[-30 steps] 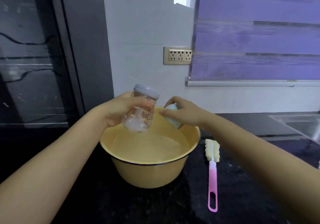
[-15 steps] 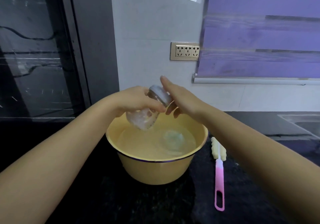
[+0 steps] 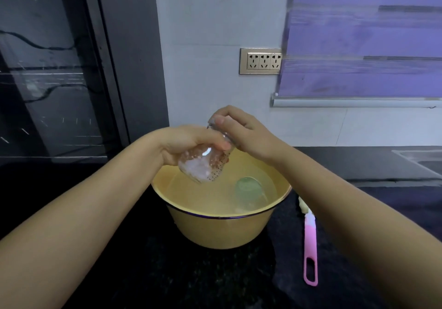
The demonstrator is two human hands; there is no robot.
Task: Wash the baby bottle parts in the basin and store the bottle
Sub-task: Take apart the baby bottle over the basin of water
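A clear baby bottle (image 3: 203, 166) with printed marks hangs tilted over the yellow basin (image 3: 222, 231), which holds water. My left hand (image 3: 189, 145) is wrapped around the bottle's body. My right hand (image 3: 241, 130) is closed over the grey screw ring at the bottle's top, which it mostly hides. A pale blue-green cap (image 3: 248, 192) lies under the water at the basin's right side.
A bottle brush (image 3: 310, 241) with a pink handle and a pale sponge head lies on the dark counter right of the basin. A sink edge (image 3: 421, 159) shows at far right. Behind are a wall socket (image 3: 262, 61), a purple blind and a dark glass door at left.
My right hand let the pale cap drop into the water, then rose and closed over the bottle's top ring. My left hand kept holding the bottle, now more tilted.
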